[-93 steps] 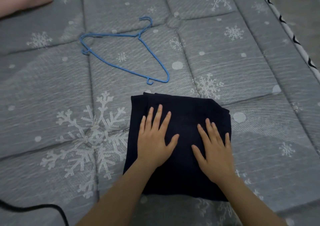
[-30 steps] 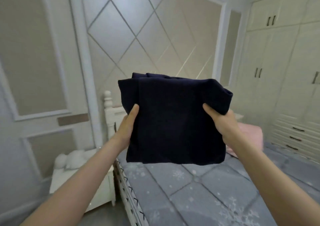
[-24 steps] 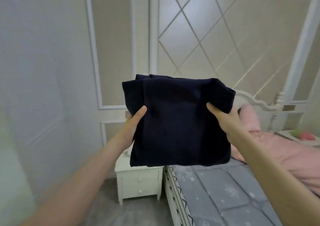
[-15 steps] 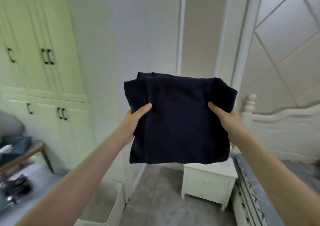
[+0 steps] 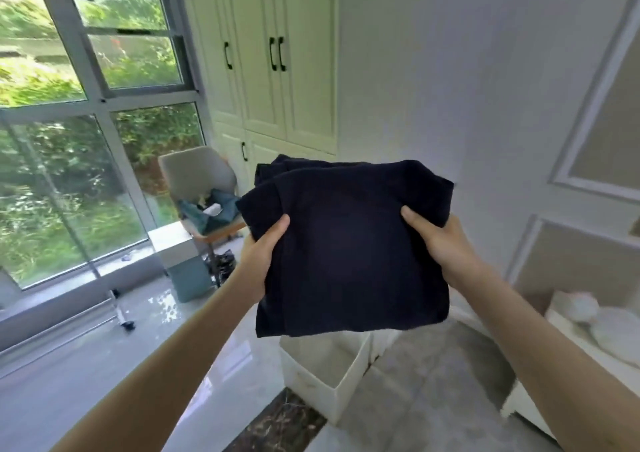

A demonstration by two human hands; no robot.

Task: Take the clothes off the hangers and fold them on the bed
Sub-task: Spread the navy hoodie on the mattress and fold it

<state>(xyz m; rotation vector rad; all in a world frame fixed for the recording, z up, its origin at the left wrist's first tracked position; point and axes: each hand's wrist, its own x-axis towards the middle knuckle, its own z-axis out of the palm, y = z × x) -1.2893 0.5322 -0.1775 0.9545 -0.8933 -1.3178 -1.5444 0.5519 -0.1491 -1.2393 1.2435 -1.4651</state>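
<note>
I held both arms stretched forward, my left hand (image 5: 263, 247) pinching the left edge of the folded dark garment (image 5: 349, 254) and my right hand (image 5: 440, 240) its right edge, thumbs on top.

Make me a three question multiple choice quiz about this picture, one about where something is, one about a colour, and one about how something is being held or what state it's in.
1. Where is the white bin?
A. on the floor below the held garment
B. on the chair
C. on the windowsill

2. What colour is the folded garment?
A. pink
B. dark navy
C. white

3. How is the garment held?
A. draped over one arm
B. hanging on a hanger
C. gripped at its sides by both hands

Answers:
1. A, the bin's open top shows just under the garment's lower edge.
2. B, the cloth is a uniform dark navy against the pale wall.
3. C, the left hand and the right hand each have a thumb on the front and fingers behind it.
</note>
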